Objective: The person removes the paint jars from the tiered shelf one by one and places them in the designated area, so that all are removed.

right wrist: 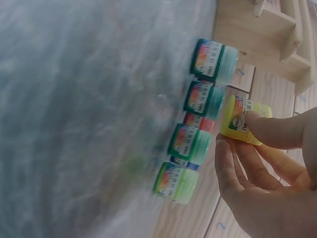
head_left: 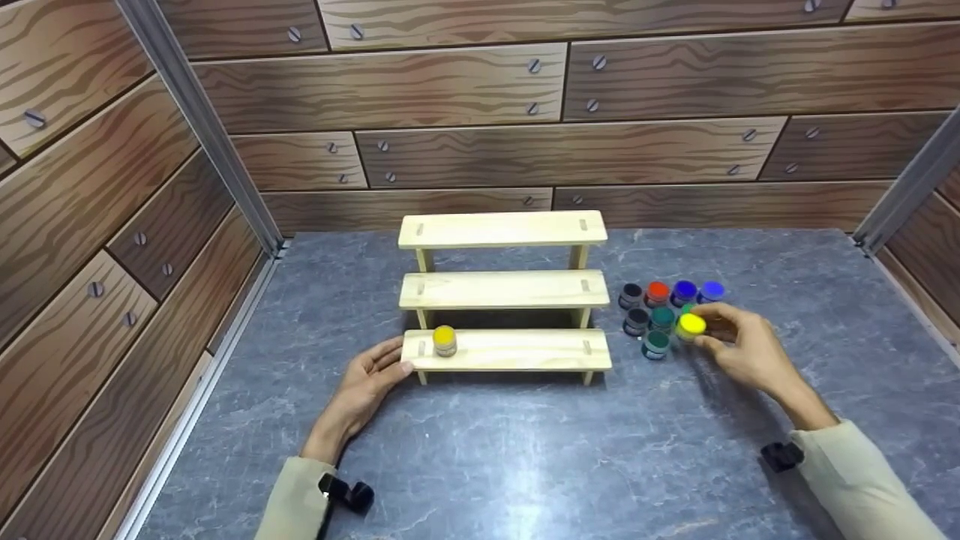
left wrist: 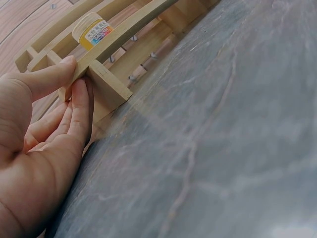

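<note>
A three-step wooden stand [head_left: 505, 289] sits on the table. My left hand [head_left: 369, 384] grips the left end of its lowest step, thumb on the top face and fingers beneath, as the left wrist view shows. On that step, near the left end, stands a paint jar with a darker yellow lid [head_left: 445, 341]. My right hand [head_left: 750, 351] pinches a bright yellow paint jar [right wrist: 242, 119] between thumb and fingers, lifted over the group of jars. Those nearest it include a dark green jar [head_left: 655, 345] and a light green jar [right wrist: 174, 182].
Right of the stand, several more jars are grouped on the grey marbled table [head_left: 480, 465]: black [head_left: 630, 295], red [head_left: 657, 293], blue [head_left: 684, 292] and violet-blue [head_left: 712, 292] among them. Wood-patterned walls [head_left: 465, 86] enclose the table at the back and sides.
</note>
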The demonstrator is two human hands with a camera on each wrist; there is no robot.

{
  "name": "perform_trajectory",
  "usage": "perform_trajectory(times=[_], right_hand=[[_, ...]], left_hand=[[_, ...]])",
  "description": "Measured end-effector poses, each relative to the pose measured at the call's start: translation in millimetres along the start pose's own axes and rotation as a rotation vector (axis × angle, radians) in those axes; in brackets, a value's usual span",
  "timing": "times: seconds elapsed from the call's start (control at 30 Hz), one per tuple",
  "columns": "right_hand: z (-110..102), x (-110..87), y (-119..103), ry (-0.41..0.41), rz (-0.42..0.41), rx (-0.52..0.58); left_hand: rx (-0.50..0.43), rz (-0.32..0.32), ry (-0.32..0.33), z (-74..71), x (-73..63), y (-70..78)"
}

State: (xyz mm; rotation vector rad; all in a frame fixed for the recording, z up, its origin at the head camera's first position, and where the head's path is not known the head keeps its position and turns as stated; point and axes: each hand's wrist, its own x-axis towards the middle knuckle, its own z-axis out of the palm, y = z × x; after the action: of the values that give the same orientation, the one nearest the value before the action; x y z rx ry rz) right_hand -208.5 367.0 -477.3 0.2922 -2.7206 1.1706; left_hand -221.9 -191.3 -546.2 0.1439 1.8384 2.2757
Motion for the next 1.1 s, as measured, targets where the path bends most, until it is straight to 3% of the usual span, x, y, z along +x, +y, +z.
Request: perform_trajectory(times=[0.47,1.1], right_hand=[[4.5,3.7,12.1,-0.125,0.055,-0.066],[8.0,4.2,6.3,-0.136,0.061,-0.056]], left_hand=[[-0.003,0.005,0.005,1.0,-0.3,0.3],[-0.017,0.014,-0.009,1.0,-0.7,0.2]])
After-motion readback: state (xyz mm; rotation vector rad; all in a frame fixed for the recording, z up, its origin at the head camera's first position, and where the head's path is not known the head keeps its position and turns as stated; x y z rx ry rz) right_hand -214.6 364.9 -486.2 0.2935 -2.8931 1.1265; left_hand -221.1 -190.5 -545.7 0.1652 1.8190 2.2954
